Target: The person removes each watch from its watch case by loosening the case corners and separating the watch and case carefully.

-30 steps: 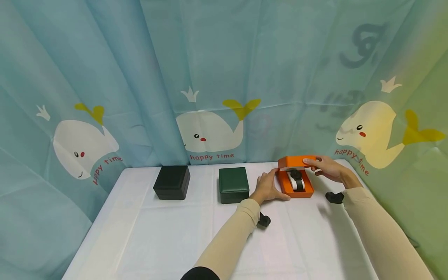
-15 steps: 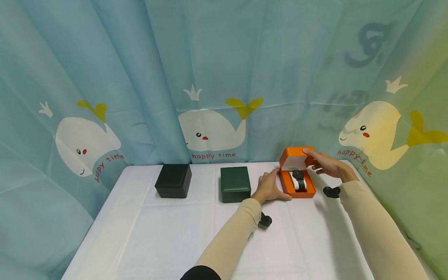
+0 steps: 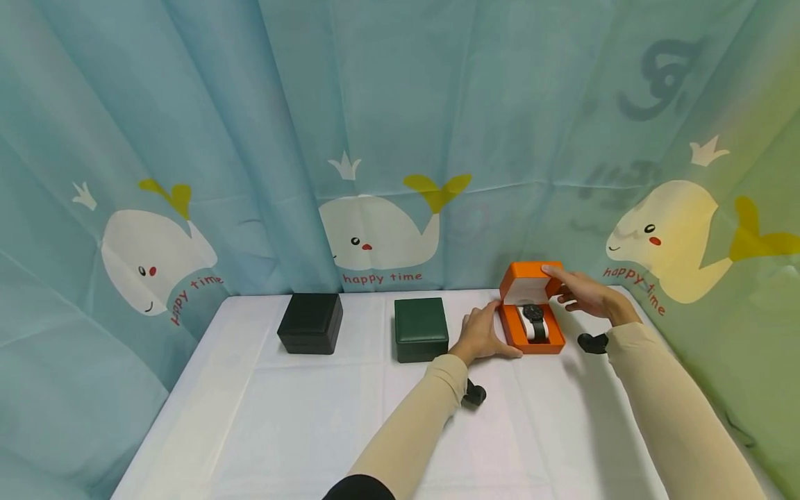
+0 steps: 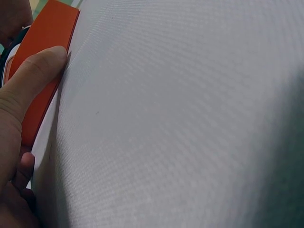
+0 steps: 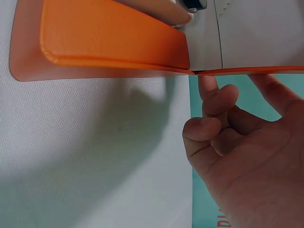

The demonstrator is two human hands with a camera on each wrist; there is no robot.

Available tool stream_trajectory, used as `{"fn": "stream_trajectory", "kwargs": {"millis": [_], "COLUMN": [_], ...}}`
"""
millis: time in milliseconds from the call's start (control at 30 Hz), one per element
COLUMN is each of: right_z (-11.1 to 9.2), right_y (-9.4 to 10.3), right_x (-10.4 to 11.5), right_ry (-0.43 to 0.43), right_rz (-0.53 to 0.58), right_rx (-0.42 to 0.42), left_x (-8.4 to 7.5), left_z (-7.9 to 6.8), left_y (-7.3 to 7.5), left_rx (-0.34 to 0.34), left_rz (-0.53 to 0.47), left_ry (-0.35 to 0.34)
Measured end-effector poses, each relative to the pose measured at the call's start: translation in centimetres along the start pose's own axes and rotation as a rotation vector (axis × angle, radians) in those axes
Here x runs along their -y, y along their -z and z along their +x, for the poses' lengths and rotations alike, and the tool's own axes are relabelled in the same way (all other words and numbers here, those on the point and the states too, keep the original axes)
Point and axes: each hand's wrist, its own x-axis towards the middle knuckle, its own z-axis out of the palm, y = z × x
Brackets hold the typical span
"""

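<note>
Raised higher now, the lid (image 3: 531, 270) bares the watch (image 3: 533, 313) in the orange box (image 3: 534, 350), near the table's (image 3: 300, 410) far right corner; the outspread left hand (image 3: 481, 335) touches the box, the loosely bent right hand (image 3: 586, 296) the lid.

Left box (image 3: 310, 323) and middle box (image 3: 421, 330) set apart near the far edge of the table (image 3: 281, 430), right box (image 3: 541, 350) placed farther right, watch (image 3: 533, 313) seated within, left hand (image 3: 482, 337) set along the right box's left side, right hand (image 3: 586, 295) at its lid (image 3: 530, 271), curtain (image 3: 400, 125) hung behind.
</note>
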Motion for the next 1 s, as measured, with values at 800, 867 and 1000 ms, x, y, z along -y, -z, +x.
{"fn": "stream_trajectory", "kwargs": {"millis": [800,867,1000], "right_z": [-2.5,-2.9,-3.3], "right_y": [0.3,0.4,0.5], "right_x": [-0.4,-0.5,-0.7], "right_ry": [0.084,0.095,0.111], "right_rz": [-0.018,-0.020,-0.018], "right_rx": [0.005,0.007,0.003], "left_x": [0.0,0.0,0.0], "left_z": [-0.5,-0.5,-0.4], "left_y": [0.0,0.0,-0.1], "left_rx": [-0.019,-0.017,-0.021], "left_rz": [-0.008,-0.009,-0.011], "left_ry": [-0.011,-0.010,-0.005]}}
